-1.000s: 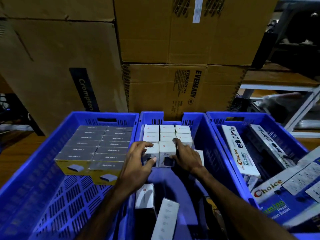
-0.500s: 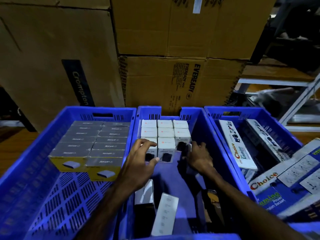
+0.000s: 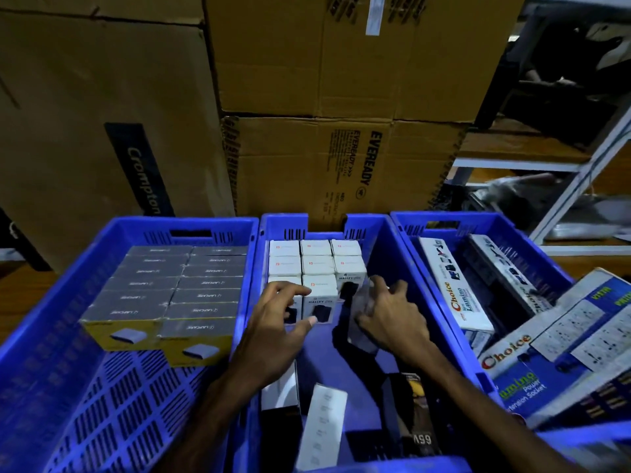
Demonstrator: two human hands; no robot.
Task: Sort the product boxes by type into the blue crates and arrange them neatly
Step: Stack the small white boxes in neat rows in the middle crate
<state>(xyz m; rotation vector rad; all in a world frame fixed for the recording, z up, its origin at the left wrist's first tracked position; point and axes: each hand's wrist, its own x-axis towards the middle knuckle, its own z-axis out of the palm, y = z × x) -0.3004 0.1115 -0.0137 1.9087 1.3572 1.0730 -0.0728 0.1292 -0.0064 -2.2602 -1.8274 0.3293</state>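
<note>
Middle crate (image 3: 403, 254): our left hand (image 3: 273, 322) steadies the white boxes (image 3: 317, 264) stacked at the back, fingers spread; right hand (image 3: 386, 315) grips a blurred box beside them. Risk: forcing it in topples the front row

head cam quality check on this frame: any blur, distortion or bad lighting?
Head view: dim, blue-tinted light. The right hand and the small box it grips are motion-smeared; the left hand is sharper. Wide-angle bowing curves the crate rims and the cardboard cartons. Lower edge is dark; loose boxes there are hard to read.
</note>
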